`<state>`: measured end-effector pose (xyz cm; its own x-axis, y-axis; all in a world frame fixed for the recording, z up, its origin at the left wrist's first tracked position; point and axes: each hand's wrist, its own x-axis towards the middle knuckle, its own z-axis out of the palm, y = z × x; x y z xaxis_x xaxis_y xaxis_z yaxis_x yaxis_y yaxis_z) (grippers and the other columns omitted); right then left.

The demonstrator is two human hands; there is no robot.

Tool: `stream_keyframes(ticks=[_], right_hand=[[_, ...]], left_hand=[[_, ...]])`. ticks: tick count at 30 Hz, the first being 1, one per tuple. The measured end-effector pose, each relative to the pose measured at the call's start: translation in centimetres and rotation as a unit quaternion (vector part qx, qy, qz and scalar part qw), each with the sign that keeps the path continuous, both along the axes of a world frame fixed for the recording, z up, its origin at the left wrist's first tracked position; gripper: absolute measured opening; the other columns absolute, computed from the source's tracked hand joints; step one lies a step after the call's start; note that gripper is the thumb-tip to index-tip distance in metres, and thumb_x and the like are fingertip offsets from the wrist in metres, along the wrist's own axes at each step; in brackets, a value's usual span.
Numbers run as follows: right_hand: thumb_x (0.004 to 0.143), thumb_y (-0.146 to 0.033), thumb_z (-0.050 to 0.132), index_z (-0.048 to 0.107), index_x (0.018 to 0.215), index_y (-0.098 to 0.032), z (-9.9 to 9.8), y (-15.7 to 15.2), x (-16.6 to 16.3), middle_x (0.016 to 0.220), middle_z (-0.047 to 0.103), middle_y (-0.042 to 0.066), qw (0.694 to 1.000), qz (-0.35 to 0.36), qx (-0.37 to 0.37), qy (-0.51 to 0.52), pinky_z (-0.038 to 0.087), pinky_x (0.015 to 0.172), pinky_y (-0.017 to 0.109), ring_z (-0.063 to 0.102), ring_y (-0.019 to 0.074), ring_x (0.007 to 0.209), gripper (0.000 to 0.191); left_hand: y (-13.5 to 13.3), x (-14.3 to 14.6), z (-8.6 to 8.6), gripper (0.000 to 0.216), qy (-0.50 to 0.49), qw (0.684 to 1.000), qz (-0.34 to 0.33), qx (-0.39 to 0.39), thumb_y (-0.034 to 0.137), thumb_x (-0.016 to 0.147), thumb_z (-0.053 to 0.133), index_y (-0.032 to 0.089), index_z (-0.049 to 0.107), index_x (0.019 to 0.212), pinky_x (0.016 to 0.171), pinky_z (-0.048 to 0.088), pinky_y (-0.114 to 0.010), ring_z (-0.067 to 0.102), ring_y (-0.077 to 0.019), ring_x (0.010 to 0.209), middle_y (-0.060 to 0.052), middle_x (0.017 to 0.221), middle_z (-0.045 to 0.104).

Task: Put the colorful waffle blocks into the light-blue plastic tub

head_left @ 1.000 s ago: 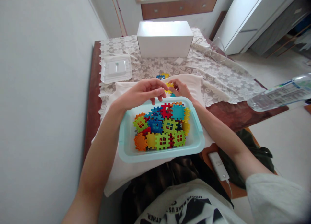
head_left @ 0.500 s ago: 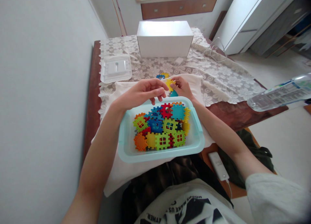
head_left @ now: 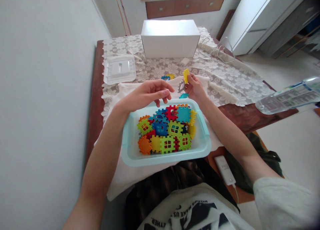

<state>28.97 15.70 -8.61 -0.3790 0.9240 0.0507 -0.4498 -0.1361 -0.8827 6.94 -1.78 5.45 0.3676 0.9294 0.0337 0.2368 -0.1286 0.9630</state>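
The yellow tile (head_left: 185, 76), low on the cloth (head_left: 200, 82) a moment ago, is now raised above centre frame, pinched in the right hand (head_left: 196, 88). The left hand (head_left: 147, 95), fingers loosely apart, is held over the bin (head_left: 128, 141).

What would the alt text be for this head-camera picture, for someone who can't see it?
The right hand holds up a yellow block above a tub of colourful blocks; the left hand hovers open over the tub's far rim. A white box stands behind.
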Motion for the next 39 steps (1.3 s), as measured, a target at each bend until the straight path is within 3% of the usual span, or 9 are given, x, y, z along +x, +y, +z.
stream_keyframes(ticks=[9, 17, 24, 27, 30, 34, 36, 39], right_hand=[[0.086, -0.053, 0.096, 0.068, 0.111, -0.032, 3.0, -1.0, 1.5, 0.1, 0.077, -0.004, 0.993, 0.075, 0.078, 0.037, 0.065, 0.077, 0.028, 0.076, 0.0153, 0.094, 0.043], [0.084, -0.057, 0.098, 0.067, 0.107, -0.031, 3.2, -1.9, 0.8, 0.095, 0.073, -0.004, 0.994, 0.08, 0.061, 0.044, 0.065, 0.077, 0.028, 0.074, 0.0149, 0.09, 0.047], [0.09, -0.077, 0.079, 0.064, 0.106, -0.031, 5.3, -3.3, 2.0, 0.098, 0.066, 0.003, 0.992, 0.059, 0.106, -0.026, 0.066, 0.084, 0.038, 0.069, 0.0239, 0.102, 0.051], [0.078, -0.082, 0.087, 0.061, 0.098, -0.03, 6.1, -4.5, 2.3, 0.092, 0.063, 0.002, 0.986, 0.115, 0.119, -0.031, 0.064, 0.078, 0.039, 0.067, 0.0233, 0.09, 0.062], [0.071, -0.074, 0.097, 0.06, 0.089, -0.027, 6.7, -5.5, 2.3, 0.089, 0.064, 0.001, 0.964, 0.228, 0.137, -0.024, 0.062, 0.076, 0.038, 0.067, 0.0216, 0.084, 0.063], [0.076, -0.068, 0.097, 0.071, 0.084, -0.023, 7.2, -5.7, 2.4, 0.099, 0.073, 0.007, 0.901, 0.368, 0.215, -0.081, 0.063, 0.094, 0.044, 0.072, 0.0285, 0.107, 0.053], [0.077, -0.076, 0.093, 0.077, 0.088, -0.024, 7.4, -5.5, 2.7, 0.107, 0.075, 0.01, 0.883, 0.396, 0.233, -0.097, 0.061, 0.103, 0.049, 0.07, 0.0321, 0.119, 0.056], [0.077, -0.089, 0.084, 0.078, 0.094, -0.024, 7.3, -5.4, 2.8, 0.112, 0.076, 0.011, 0.901, 0.38, 0.192, -0.084, 0.062, 0.104, 0.052, 0.071, 0.0332, 0.12, 0.068]], left_hand=[[-0.2, 0.2, 0.3, 0.023, 0.011, 1.0, 0.006, -0.003, 0.037, 0.109, 0.069, 0.018, 0.076, 0.121, 0.068, 0.06, -0.018, 0.076, -0.0117, 0.085, -0.008, 0.104, 0.082], [-0.3, 0.3, 0.4, 0.021, 0.012, 1.0, 0.009, -0.003, 0.035, 0.11, 0.069, 0.017, 0.075, 0.12, 0.067, 0.06, -0.017, 0.077, -0.0114, 0.086, -0.008, 0.104, 0.081], [-0.2, 0.2, 0.4, 0.023, 0.018, 1.0, 0.01, 0.001, 0.038, 0.11, 0.069, 0.018, 0.075, 0.12, 0.068, 0.061, -0.019, 0.077, -0.0124, 0.086, -0.008, 0.104, 0.083], [-0.2, 0.2, 0.3, 0.025, 0.021, 1.0, 0.009, 0.001, 0.041, 0.11, 0.07, 0.019, 0.076, 0.121, 0.069, 0.061, -0.019, 0.078, -0.0128, 0.087, -0.008, 0.105, 0.083], [-0.1, 0.1, 0.2, 0.027, 0.018, 1.0, 0.007, -0.001, 0.042, 0.11, 0.07, 0.019, 0.076, 0.122, 0.068, 0.061, -0.018, 0.078, -0.0127, 0.089, -0.009, 0.107, 0.082], [-0.1, -0.1, 0.0, 0.028, 0.012, 1.0, 0.006, 0.006, 0.042, 0.109, 0.071, 0.018, 0.076, 0.122, 0.069, 0.061, -0.018, 0.076, -0.0131, 0.091, -0.009, 0.106, 0.081], [-0.1, -0.1, -0.1, 0.028, 0.012, 1.0, 0.008, 0.009, 0.042, 0.109, 0.071, 0.018, 0.077, 0.122, 0.069, 0.061, -0.018, 0.076, -0.0133, 0.091, -0.008, 0.103, 0.08], [-0.1, 0.0, 0.0, 0.027, 0.014, 1.0, 0.012, 0.01, 0.04, 0.109, 0.07, 0.018, 0.077, 0.123, 0.069, 0.062, -0.018, 0.076, -0.0136, 0.091, -0.008, 0.102, 0.08]])
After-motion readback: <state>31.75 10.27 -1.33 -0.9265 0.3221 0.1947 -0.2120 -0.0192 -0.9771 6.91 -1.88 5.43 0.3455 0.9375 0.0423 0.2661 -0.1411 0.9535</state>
